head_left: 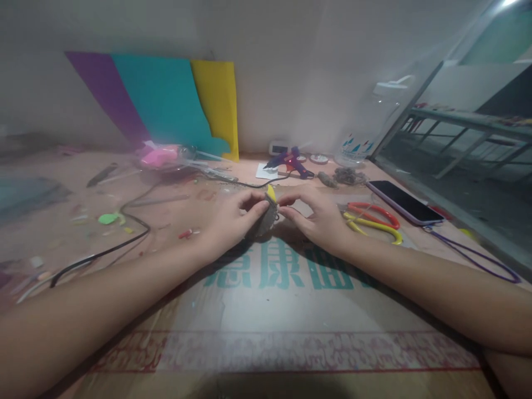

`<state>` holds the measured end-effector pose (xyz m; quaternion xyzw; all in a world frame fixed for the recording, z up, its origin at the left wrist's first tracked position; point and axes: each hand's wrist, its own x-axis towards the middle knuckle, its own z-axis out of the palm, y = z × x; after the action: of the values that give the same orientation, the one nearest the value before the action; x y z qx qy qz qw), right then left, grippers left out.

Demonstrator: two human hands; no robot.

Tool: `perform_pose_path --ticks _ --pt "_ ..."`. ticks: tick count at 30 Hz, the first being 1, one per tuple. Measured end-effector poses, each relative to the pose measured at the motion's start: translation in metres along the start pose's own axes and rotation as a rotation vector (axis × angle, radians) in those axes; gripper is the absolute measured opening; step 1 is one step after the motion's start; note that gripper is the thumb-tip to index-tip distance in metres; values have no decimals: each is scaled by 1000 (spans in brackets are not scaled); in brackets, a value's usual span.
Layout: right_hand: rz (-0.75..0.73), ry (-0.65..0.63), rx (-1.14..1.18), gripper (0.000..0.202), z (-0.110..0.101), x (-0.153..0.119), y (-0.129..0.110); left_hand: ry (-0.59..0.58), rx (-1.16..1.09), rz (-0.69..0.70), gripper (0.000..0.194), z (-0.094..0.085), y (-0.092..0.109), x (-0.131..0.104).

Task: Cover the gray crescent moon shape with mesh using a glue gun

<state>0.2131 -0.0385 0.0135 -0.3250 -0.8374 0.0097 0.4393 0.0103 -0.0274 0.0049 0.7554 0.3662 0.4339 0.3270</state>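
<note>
My left hand (230,221) is closed, its thumb and fingers pinching a small grey flat piece (267,219) with a pale, ragged edge. A yellow tip (271,193) sticks up from the top of that piece. My right hand (322,219) is at the piece's right edge, thumb and index finger pinched close together. A small dark loop shows beside these fingertips; whether they grip the grey piece or something tiny on it, I cannot make out. Both hands are just above the printed cardboard (270,316). Scissors-like pliers with red and yellow handles (374,219) lie beside my right wrist.
A purple glue gun (293,160) lies at the back, its black cord (124,238) running left. A phone (405,200) with a purple strap lies right. Coloured sheets (166,100) lean on the wall. A clear bottle (359,127) stands back right. Scraps, including green (108,219), litter the left.
</note>
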Motion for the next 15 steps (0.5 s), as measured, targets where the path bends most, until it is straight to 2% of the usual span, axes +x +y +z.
perform_pose_path --ticks 7,10,13,15 --pt "-25 -24 31 5 1 -1 2 6 -50 -22 20 2 -2 -1" --pt "18 -48 40 8 0 -1 1 5 -76 -44 20 2 -2 -1" --pt "92 13 42 6 -1 -1 -1 21 -68 -54 19 2 -1 0" --pt "64 73 50 4 -2 -1 -3 26 -57 -51 19 2 -1 0"
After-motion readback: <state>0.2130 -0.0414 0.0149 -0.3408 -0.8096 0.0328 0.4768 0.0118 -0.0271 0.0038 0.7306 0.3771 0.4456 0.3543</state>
